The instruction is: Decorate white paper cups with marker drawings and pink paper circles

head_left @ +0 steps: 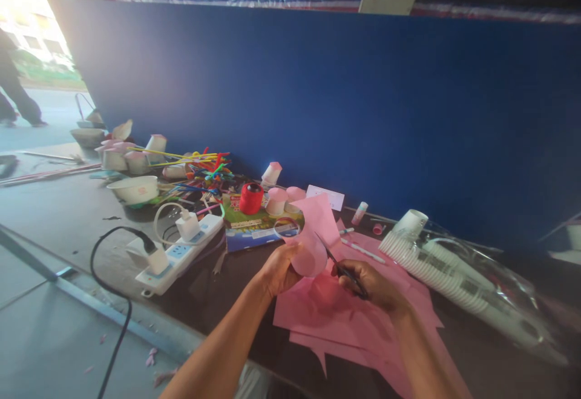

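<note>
My left hand pinches a piece of pink paper whose lower part is cut to a rounded edge; a straight-edged part rises above it. My right hand is closed round the handles of dark scissors. Their blades reach up and left to the paper's right edge, and I cannot tell how far apart they stand. Beneath both hands several pink sheets lie spread on the dark table. A white pen rests on the sheets beyond my right hand.
A sleeve of white paper cups in clear plastic lies at the right. Left are a power strip with cables, a white bowl and colourful pipe cleaners. A red thread spool stands behind, before a blue panel.
</note>
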Tool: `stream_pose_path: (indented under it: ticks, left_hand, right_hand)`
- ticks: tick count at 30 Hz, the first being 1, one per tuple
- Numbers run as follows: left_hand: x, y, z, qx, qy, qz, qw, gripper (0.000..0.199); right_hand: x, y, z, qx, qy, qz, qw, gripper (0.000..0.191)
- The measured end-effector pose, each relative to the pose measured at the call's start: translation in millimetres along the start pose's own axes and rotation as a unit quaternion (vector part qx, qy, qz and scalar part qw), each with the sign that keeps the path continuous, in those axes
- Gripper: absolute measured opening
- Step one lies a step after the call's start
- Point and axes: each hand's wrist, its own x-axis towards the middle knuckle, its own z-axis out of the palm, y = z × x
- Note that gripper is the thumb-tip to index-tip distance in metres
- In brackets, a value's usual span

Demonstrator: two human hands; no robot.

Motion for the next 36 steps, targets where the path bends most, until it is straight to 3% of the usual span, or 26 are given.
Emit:
stream_pose_path:
  ticks: [16, 21, 25, 32, 36]
  left_hand:
    - [0.6, -1.2, -2.9, 0.019, 0.002, 0.002, 1.000, 0.018]
    - [-0.3, -0.1, -3.5, 0.019, 0.003, -0.010, 1.000, 0.023]
    - [-4.1, 1.8, -1.5, 0.003, -0.029, -0.034, 0.999, 0.033]
    - [-0.3, 2.9, -1.2, -0.076, -0.065, 0.087, 0.991, 0.039]
    - [2.5, -2.8, 2.5, -0.049, -0.075, 0.151, 0.984, 0.036]
  right_hand:
    - [-2.8, -0.6, -2.2, 0.014, -0.010, 0.001, 1.000, 0.038]
    - [-3.5, -0.1, -2.8, 0.025, 0.002, 0.007, 1.000, 0.034]
    - [-1.0, 0.9, -0.5, 0.031, 0.002, -0.014, 0.999, 0.037]
    - [18.6, 9.4, 26.4, 0.047, 0.086, -0.041, 0.994, 0.036]
    - [29.8, 15.5, 43.5, 0.049, 0.140, -0.056, 0.987, 0.036]
